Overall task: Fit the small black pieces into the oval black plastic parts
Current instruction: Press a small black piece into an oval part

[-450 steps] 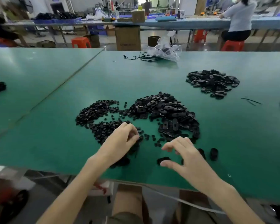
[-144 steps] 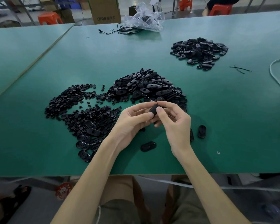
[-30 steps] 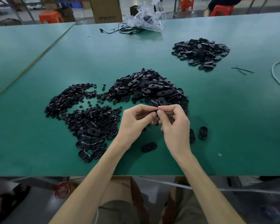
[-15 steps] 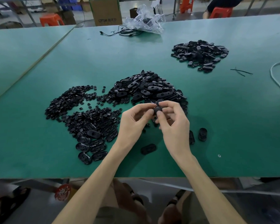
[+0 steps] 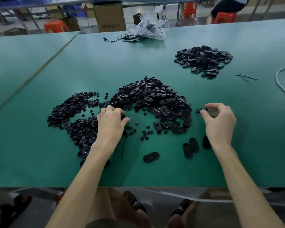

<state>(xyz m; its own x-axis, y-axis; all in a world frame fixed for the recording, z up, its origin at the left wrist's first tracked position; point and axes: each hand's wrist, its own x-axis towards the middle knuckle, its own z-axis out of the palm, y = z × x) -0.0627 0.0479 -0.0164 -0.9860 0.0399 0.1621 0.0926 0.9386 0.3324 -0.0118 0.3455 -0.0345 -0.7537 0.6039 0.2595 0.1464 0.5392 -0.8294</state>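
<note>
Just right of the central heap of oval parts [image 5: 151,96], the right hand [image 5: 219,124] pinches one oval black part [image 5: 199,110], its long axis level, pointing left. The left hand [image 5: 111,124] curls over the small black pieces [image 5: 76,104]; its fingertips are hidden, so any grip cannot be told.

Glossy oval black plastic parts [image 5: 151,97] lie heaped mid-way across the green table [image 5: 39,162], with a second pile [image 5: 204,60] far right and a few loose ones [image 5: 190,148] nearer. The small black round pieces [image 5: 72,109] spread flat to their left. One oval part [image 5: 199,110] is pinched by the right hand [image 5: 220,124].
</note>
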